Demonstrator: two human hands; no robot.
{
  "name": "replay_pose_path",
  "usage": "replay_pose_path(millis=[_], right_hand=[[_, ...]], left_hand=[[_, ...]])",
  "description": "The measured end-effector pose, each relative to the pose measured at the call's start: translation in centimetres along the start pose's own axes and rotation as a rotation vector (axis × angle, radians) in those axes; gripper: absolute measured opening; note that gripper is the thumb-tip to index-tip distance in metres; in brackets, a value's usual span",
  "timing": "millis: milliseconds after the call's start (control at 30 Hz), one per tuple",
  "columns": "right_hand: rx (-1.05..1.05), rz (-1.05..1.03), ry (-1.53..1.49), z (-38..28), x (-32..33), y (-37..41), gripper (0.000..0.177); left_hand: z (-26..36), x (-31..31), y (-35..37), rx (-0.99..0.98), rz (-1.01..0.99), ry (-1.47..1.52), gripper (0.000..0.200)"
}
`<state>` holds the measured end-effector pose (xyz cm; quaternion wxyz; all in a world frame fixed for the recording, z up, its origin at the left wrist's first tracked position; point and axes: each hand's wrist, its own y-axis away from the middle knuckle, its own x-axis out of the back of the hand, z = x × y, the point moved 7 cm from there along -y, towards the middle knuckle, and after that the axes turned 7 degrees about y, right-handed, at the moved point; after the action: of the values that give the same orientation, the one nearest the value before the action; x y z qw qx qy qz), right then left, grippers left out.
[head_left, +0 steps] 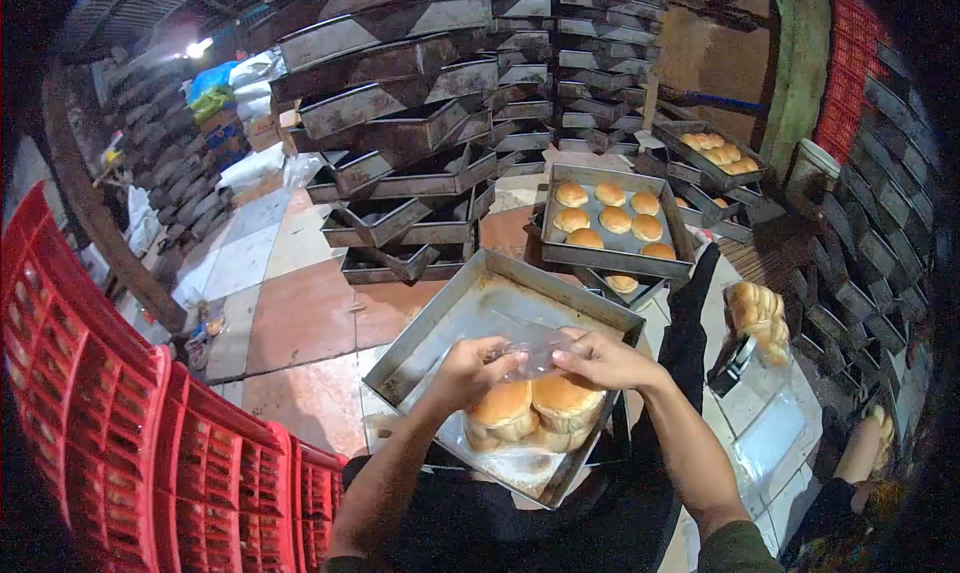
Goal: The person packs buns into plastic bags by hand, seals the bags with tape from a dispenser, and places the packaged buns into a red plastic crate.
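Both hands pinch the top edge of a clear plastic bag [525, 345] that has several golden-topped buns [533, 410] in it. My left hand [480, 370] grips the bag's left side, and my right hand [598, 359] grips its right side, the fingertips a short way apart. The bagged buns rest in the near part of a worn metal tray [430, 348], which lies tilted over my lap. The tray's far part is bare.
Ahead right, a tray [618, 263] of buns sits on others. Another bun tray [755, 176] stands farther back. Bagged bread [757, 313], a dispenser [733, 366] and plastic bags [770, 433] lie right, near another person's arm [860, 451]. Red crates [165, 443] stand left; stacked trays [390, 53] rise ahead.
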<state>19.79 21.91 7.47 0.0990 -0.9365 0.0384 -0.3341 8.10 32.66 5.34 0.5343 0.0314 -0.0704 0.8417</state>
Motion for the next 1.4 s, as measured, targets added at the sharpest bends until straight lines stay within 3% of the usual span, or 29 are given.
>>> replay_pose_path(millis=[67, 133, 167, 233, 300, 433, 500, 600, 667, 700, 767, 833, 900, 967, 1000, 1067, 1200, 1267, 1400], right_hand=[[0.07, 0.044, 0.084, -2.3, 0.4, -0.5, 0.034], [0.133, 0.282, 0.22, -5.9, 2.1, -0.9, 0.025], [0.13, 0.279, 0.216, -5.8, 2.5, -1.5, 0.025], [0.069, 0.598, -0.262, -4.4, 5.5, -2.0, 0.018], [0.029, 0.814, -0.498, -4.7, 7.7, -1.6, 0.012], [0.012, 0.576, -0.096, -5.6, 2.8, 0.0, 0.023], [-0.158, 0.419, -0.252, -2.2, 0.8, 0.3, 0.023], [-0.161, 0.49, -0.281, -2.2, 0.5, 0.6, 0.019], [-0.145, 0.531, -0.302, -2.4, 0.8, 0.7, 0.018], [-0.151, 0.522, -0.323, -2.4, 0.8, 0.7, 0.015], [-0.159, 0.501, -0.349, -2.5, 0.4, 0.6, 0.013], [-0.109, 0.578, -0.579, -2.7, 0.5, 0.9, 0.008], [-0.039, 0.659, -0.542, -3.0, 0.8, 1.2, 0.009], [0.04, 0.467, -0.126, -3.8, 0.3, 0.7, 0.016], [0.043, 0.464, -0.128, -4.0, 0.4, 0.7, 0.016], [-0.196, 0.328, -0.296, -3.3, -0.5, 0.6, 0.021], [-0.073, 0.284, -0.234, -5.2, -0.7, 0.6, 0.021], [-0.007, 0.228, 0.385, -7.4, -0.5, 0.8, 0.019], [0.053, 0.253, 0.629, -8.8, -0.2, 1.3, 0.015]], left_hand=[[-0.3, 0.3, 0.1, -0.051, 0.066, -0.014, 0.021], [-0.4, 0.4, 0.1, -0.074, 0.045, -0.061, 0.02], [-0.2, 0.3, 0.2, -0.1, 0.018, -0.117, 0.02], [0.3, 0.3, 0.3, -0.13, 0.014, -0.168, 0.02], [0.7, 0.1, 0.7, -0.164, 0.02, -0.212, 0.02], [1.0, 0.0, 0.9, -0.019, 0.055, 0.112, 0.019], [0.6, -0.1, 0.8, 0.028, 0.036, 0.198, 0.018], [1.1, 0.0, 0.8, 0.033, -0.021, 0.156, 0.024], [4.5, 0.9, 1.3, -0.236, 0.082, 0.225, 0.042], [4.6, 1.0, 1.0, -0.234, 0.082, 0.225, 0.042], [3.2, 0.4, 0.7, -0.02, -0.013, 0.255, 0.051], [2.8, 0.2, 1.1, -0.05, 0.052, 0.36, 0.049], [2.7, -0.2, 1.5, -0.085, 0.111, 0.458, 0.046], [3.7, -0.2, 2.6, -0.242, 0.21, 0.417, 0.031], [3.0, -0.1, 2.6, -0.242, 0.214, 0.416, 0.031], [3.5, 0.8, 3.1, -0.415, 0.305, 0.03, 0.014], [4.8, 0.6, 4.1, -0.314, 0.268, -0.086, 0.015], [4.8, 0.1, 4.1, -0.279, 0.194, 0.051, 0.017], [5.4, -0.7, 4.6, -0.151, 0.2, 0.156, 0.017]])
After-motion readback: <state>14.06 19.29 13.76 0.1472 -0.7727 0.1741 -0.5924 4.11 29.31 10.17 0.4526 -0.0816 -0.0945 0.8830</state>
